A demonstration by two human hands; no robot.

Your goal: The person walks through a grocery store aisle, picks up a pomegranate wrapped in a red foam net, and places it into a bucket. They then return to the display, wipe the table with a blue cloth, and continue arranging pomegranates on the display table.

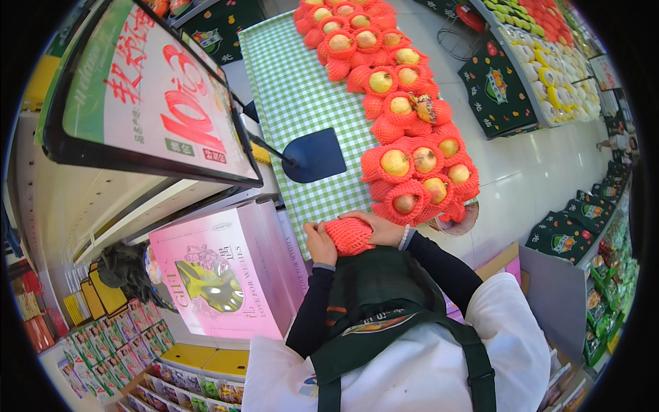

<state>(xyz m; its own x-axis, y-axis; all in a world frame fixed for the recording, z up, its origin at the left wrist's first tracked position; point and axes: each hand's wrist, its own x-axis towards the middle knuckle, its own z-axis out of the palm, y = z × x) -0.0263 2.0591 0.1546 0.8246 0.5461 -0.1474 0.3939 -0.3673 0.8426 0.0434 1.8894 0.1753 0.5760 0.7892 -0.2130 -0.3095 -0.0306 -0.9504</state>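
Note:
A red foam net sleeve (350, 237) is held in front of my apron, at the near edge of the table. My left hand (321, 243) grips its left end, and my right hand (385, 229) wraps its right end. The sleeve bulges, but whatever is inside it is hidden. Just beyond my right hand, pomegranates (395, 162) in similar red foam nets stand in stacked groups along the right side of the table. Their pale yellow tops show through the net openings. The table wears a green-and-white checked cloth (309, 108).
A framed price sign (154, 98) on a dark base (315, 155) rises at the left. Pink gift boxes (216, 273) stand left of the table. A round bin (458, 219) sits by its right corner. Fruit displays (551, 72) line the far side of the tiled aisle (504, 180).

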